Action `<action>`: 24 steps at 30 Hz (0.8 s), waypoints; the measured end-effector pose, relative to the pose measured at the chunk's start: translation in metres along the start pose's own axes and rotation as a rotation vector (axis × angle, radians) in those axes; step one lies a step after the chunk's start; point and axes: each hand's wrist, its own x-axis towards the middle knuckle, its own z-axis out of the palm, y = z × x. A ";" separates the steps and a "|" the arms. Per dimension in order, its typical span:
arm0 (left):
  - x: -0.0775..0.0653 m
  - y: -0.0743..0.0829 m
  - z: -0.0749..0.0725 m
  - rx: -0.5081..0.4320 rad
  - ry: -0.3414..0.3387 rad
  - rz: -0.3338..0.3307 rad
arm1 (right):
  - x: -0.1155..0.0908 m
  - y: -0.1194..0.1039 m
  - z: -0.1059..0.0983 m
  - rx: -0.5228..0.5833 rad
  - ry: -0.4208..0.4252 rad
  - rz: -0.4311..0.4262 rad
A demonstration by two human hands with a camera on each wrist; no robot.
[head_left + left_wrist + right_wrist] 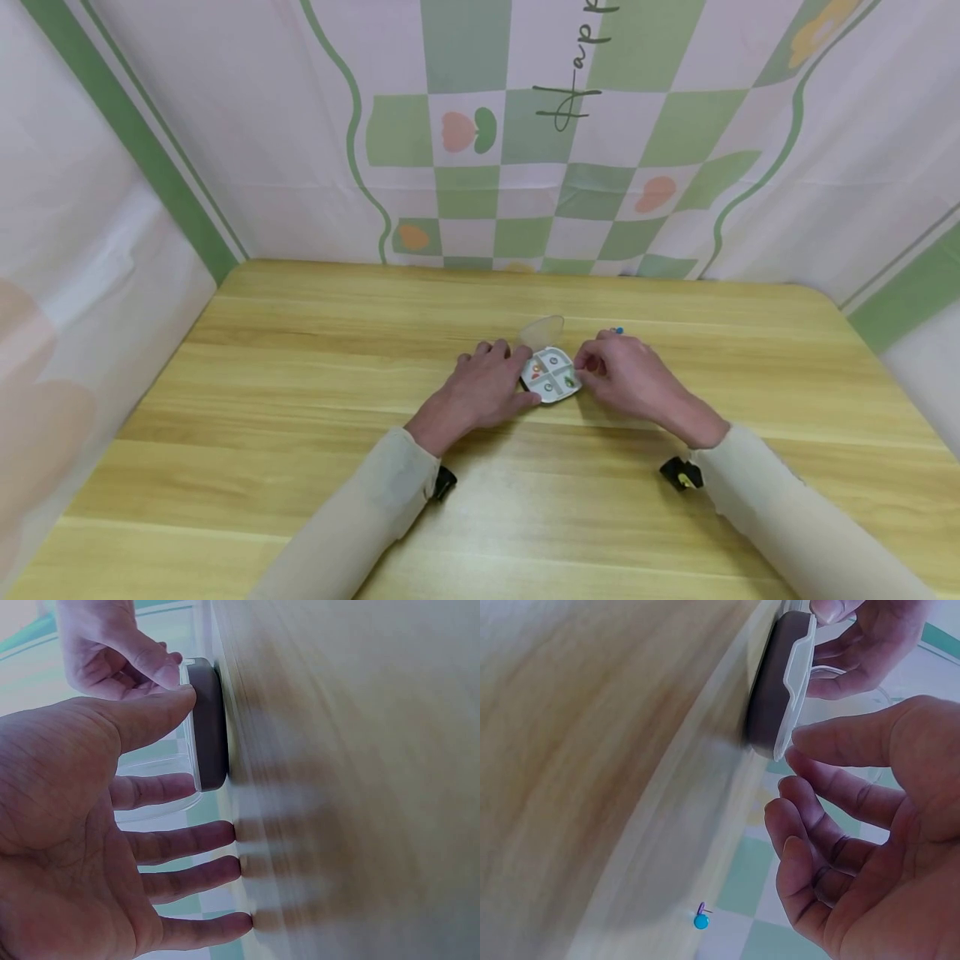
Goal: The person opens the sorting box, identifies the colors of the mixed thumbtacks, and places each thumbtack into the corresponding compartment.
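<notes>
A small white box (552, 377) with four compartments holding small coloured bits lies on the wooden table (300, 400), its clear lid (542, 331) standing open at the back. My left hand (489, 385) lies flat at the box's left side. Its thumb (150, 712) presses the box's rim (196, 727), and its straight fingertips (232, 832) rest on the table. My right hand (626, 375) sits at the box's right side; its thumb (832, 739) touches the box's clear edge (793, 697) while the other fingers curl loosely and hold nothing. A blue pushpin (617, 331) lies just behind the right hand.
The table is walled at the back and both sides by a pink and green checked cloth (525, 167). The blue pushpin (701, 921) lies loose on the wood near the right hand's fingers. Black wrist mounts (681, 473) sit at both sleeves.
</notes>
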 end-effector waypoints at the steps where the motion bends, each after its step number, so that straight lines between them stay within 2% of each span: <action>1: 0.000 0.000 0.000 -0.002 -0.001 -0.001 | 0.000 0.000 -0.001 0.005 -0.005 0.005; 24: 0.000 0.001 -0.001 -0.008 -0.014 -0.010 | 0.005 0.018 -0.010 0.001 -0.017 0.088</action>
